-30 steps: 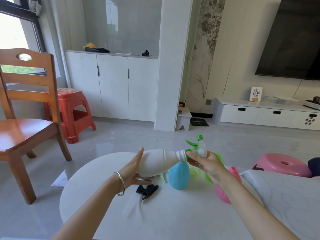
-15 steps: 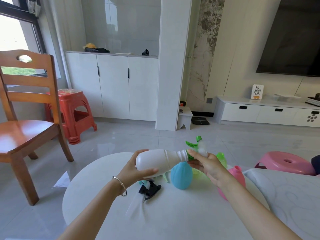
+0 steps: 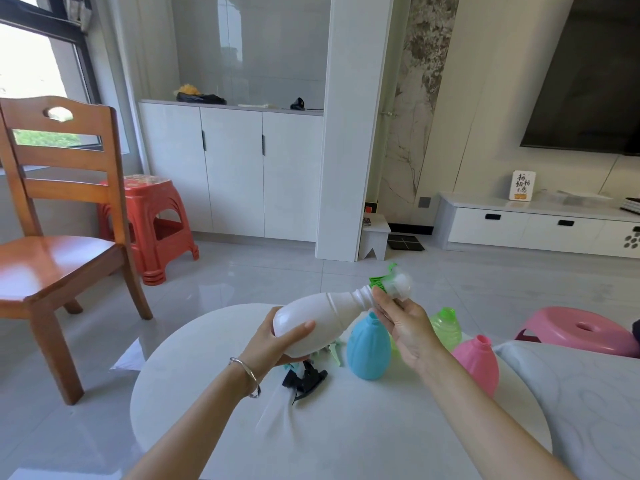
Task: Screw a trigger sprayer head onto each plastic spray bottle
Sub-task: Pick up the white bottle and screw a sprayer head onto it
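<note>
My left hand [image 3: 273, 344] grips the base of a white spray bottle [image 3: 318, 318] that lies tilted in the air, neck up to the right. At the neck sits a green and clear trigger sprayer head [image 3: 393, 284], blurred, with the fingers of my right hand [image 3: 403, 323] closed on its collar. Below them a blue bottle [image 3: 369, 346], a green bottle [image 3: 446, 327] and a pink bottle [image 3: 479, 363] stand without heads on the round white table [image 3: 329, 438]. A black sprayer head [image 3: 304, 377] lies on the table under the white bottle.
Pale green sprayer parts [image 3: 334, 351] lie behind the black head. A wooden chair [image 3: 52, 244] and a red stool [image 3: 152, 226] stand to the left. A pink stool [image 3: 585, 329] is at the right, beside a white cushion [image 3: 588, 410].
My left hand has closed around the white bottle's base. The bottle's neck end and the sprayer head have risen, and the head now looks blurred in my right hand.
</note>
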